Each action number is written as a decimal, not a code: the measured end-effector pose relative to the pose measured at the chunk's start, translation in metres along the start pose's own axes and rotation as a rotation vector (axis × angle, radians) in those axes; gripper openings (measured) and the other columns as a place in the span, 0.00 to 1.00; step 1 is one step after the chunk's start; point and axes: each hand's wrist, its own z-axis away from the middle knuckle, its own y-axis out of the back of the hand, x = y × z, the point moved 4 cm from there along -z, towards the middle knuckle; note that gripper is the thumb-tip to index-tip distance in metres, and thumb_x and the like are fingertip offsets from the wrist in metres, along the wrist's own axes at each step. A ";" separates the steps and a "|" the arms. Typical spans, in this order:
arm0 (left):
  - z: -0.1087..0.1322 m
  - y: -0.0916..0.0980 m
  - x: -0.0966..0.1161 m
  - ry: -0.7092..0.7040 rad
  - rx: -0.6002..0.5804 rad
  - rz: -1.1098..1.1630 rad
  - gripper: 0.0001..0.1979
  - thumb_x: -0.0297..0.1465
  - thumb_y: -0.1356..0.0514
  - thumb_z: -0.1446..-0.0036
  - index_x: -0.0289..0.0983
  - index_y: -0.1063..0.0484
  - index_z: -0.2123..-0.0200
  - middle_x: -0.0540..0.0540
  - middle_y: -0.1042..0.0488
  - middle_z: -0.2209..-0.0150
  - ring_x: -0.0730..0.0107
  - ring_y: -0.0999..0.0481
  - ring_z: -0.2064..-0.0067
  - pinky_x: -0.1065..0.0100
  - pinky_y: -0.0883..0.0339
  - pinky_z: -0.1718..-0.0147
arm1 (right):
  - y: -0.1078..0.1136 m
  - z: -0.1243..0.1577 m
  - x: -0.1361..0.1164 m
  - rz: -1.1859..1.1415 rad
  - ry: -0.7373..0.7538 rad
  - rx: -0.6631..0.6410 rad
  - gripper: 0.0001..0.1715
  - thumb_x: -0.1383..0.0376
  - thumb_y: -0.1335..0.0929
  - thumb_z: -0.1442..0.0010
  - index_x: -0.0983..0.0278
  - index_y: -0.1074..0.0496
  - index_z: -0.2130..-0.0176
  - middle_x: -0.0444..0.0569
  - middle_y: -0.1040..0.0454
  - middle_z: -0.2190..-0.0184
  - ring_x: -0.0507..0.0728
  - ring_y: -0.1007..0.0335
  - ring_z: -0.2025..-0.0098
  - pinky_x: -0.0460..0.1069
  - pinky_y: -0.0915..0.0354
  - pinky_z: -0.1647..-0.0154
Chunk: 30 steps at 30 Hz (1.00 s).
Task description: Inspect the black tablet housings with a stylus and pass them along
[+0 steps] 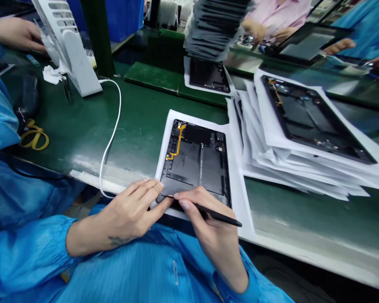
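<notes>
Tablet rear housing [196,162] lies flat on a white paper sheet [161,162] on the green workbench [82,126], long axis running away from the person, slightly skewed, yellow flex cable [178,141] toward the far-left corner. Sheet likely protects the housing. Left hand [129,210]: fingers together, pressed on the near edge, apparently steadying it. Right hand [205,219] pinches a black stylus [219,215], angled across that edge. Stack of papered housings [309,126] sits right.

Bright, w/ glare — fisheye edge warp
</notes>
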 end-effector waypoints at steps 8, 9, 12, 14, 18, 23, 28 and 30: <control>0.003 -0.002 0.001 0.016 -0.010 0.002 0.15 0.23 0.49 0.31 0.30 0.29 0.45 0.32 0.23 0.48 0.52 0.20 0.47 0.53 0.25 0.48 | -0.002 -0.002 -0.001 0.005 0.018 -0.060 0.07 0.71 0.32 0.33 0.62 0.24 0.62 0.43 0.23 0.68 0.50 0.28 0.67 0.46 0.32 0.64; 0.004 -0.002 -0.001 0.013 -0.006 0.013 0.15 0.23 0.49 0.31 0.30 0.29 0.45 0.31 0.23 0.48 0.51 0.21 0.46 0.52 0.25 0.48 | -0.002 -0.002 -0.002 0.014 0.032 -0.067 0.07 0.72 0.33 0.33 0.62 0.25 0.62 0.43 0.23 0.68 0.51 0.28 0.67 0.46 0.33 0.64; 0.007 0.001 -0.010 -0.021 0.024 0.101 0.14 0.22 0.49 0.31 0.30 0.28 0.47 0.32 0.23 0.47 0.54 0.22 0.44 0.56 0.25 0.46 | -0.004 -0.004 -0.004 0.049 0.081 -0.086 0.08 0.73 0.33 0.33 0.62 0.25 0.62 0.44 0.23 0.69 0.52 0.30 0.67 0.48 0.33 0.65; 0.007 0.003 -0.017 -0.051 0.044 0.166 0.14 0.21 0.49 0.31 0.30 0.26 0.49 0.36 0.22 0.46 0.58 0.23 0.42 0.60 0.25 0.44 | -0.005 -0.005 -0.006 0.069 0.107 -0.102 0.07 0.73 0.32 0.33 0.62 0.25 0.62 0.44 0.22 0.69 0.53 0.30 0.67 0.49 0.34 0.65; 0.004 0.006 -0.021 -0.063 0.074 0.164 0.13 0.20 0.49 0.31 0.27 0.25 0.51 0.38 0.20 0.49 0.58 0.19 0.47 0.61 0.23 0.46 | 0.002 -0.002 -0.006 0.090 0.136 -0.109 0.07 0.73 0.32 0.34 0.63 0.25 0.60 0.45 0.21 0.68 0.54 0.27 0.66 0.52 0.30 0.59; 0.000 0.006 -0.014 -0.051 0.061 0.125 0.16 0.18 0.51 0.32 0.26 0.24 0.52 0.38 0.19 0.51 0.57 0.18 0.49 0.60 0.23 0.49 | 0.027 0.012 0.002 0.111 0.026 -0.060 0.09 0.74 0.32 0.35 0.61 0.24 0.62 0.45 0.21 0.68 0.54 0.25 0.67 0.55 0.25 0.50; -0.007 0.007 -0.013 -0.060 0.070 0.106 0.16 0.19 0.51 0.32 0.26 0.24 0.54 0.38 0.19 0.53 0.56 0.19 0.51 0.59 0.23 0.53 | 0.032 0.024 0.001 0.137 0.054 -0.052 0.09 0.73 0.32 0.35 0.61 0.23 0.60 0.46 0.21 0.67 0.55 0.23 0.65 0.56 0.25 0.49; -0.013 0.005 -0.012 -0.072 0.065 0.121 0.15 0.20 0.51 0.32 0.28 0.24 0.55 0.39 0.18 0.55 0.57 0.19 0.53 0.60 0.23 0.55 | 0.031 0.027 0.000 0.158 0.074 -0.035 0.10 0.74 0.32 0.36 0.61 0.24 0.57 0.47 0.20 0.65 0.56 0.22 0.62 0.56 0.26 0.49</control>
